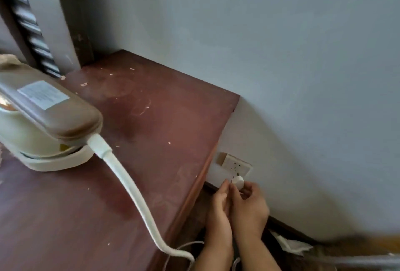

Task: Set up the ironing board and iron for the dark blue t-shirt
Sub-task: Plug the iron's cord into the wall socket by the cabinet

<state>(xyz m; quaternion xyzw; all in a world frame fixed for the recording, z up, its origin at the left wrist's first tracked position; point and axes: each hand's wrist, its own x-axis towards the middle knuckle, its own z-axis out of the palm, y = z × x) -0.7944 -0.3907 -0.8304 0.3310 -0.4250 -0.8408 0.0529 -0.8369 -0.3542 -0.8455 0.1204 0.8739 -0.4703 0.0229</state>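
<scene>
Holding a white plug [237, 182] up to the wall socket [237, 165], both hands work low down beside the edge of the reddish-brown surface [151, 123]. The right hand [249, 208] has its grip closed on the plug, fingers and thumb curled round its body, with the plug's face turned toward the socket's lower holes and just at them; whether the pins are in cannot be told. The left hand [218, 208] lies against the right one, its fingertips reaching up to the plug's near side and pinching at it, so this grip is also on the plug.

The iron [43, 123], cream with a brown handle and a label on top, rests on a cream base at the left of the surface. Its thick white cord [134, 190] runs from the handle's rear across the surface and drops over the near edge, where it loops down toward the forearms.

The socket sits on a pale blue wall [303, 75] just right of the surface's end. Crumpled white paper [290, 247] lies on the floor at the wall's foot, right of the arms.
</scene>
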